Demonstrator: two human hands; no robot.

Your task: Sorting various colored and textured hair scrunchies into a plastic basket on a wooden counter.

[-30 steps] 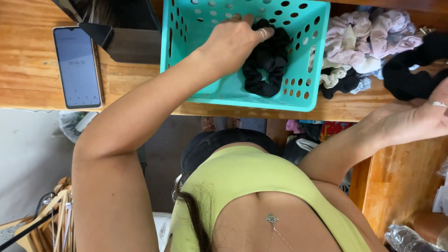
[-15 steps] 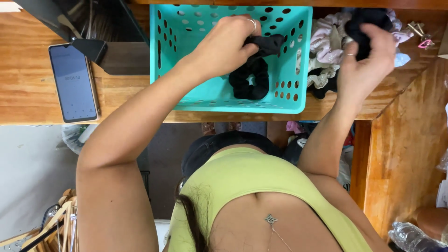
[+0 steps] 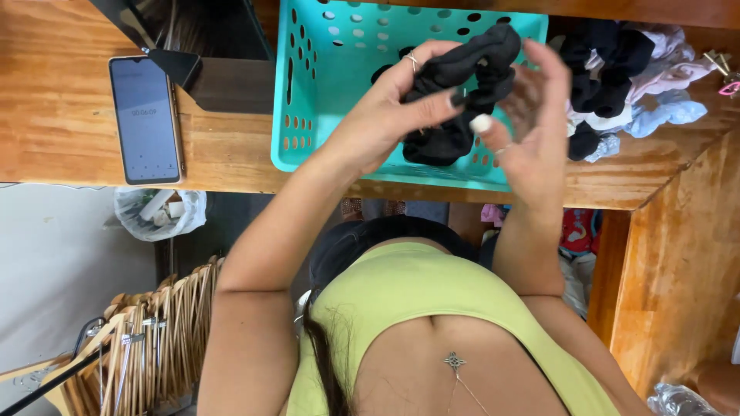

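Note:
My left hand [image 3: 389, 115] grips a black scrunchie [image 3: 472, 55] and holds it up over a teal plastic basket [image 3: 308, 154] on the wooden table [image 3: 62, 92]. My right hand [image 3: 532, 135] meets it from the right, thumb and fingers on the same bundle of black fabric. Whether the bundle is one scrunchie or two pressed together is not clear. Another black scrunchie [image 3: 435, 148] lies in the basket under my hands.
A pile of black and pastel scrunchies [image 3: 632, 85] lies on the table right of the basket. A phone [image 3: 145, 119] lies flat at the left, beside a dark stand [image 3: 202, 46]. Below the table edge are wooden hangers [image 3: 154, 323] and a bagged bin [image 3: 158, 212].
My right hand came from the pile on the right to join my left hand. My left hand lifted black fabric up out of the basket.

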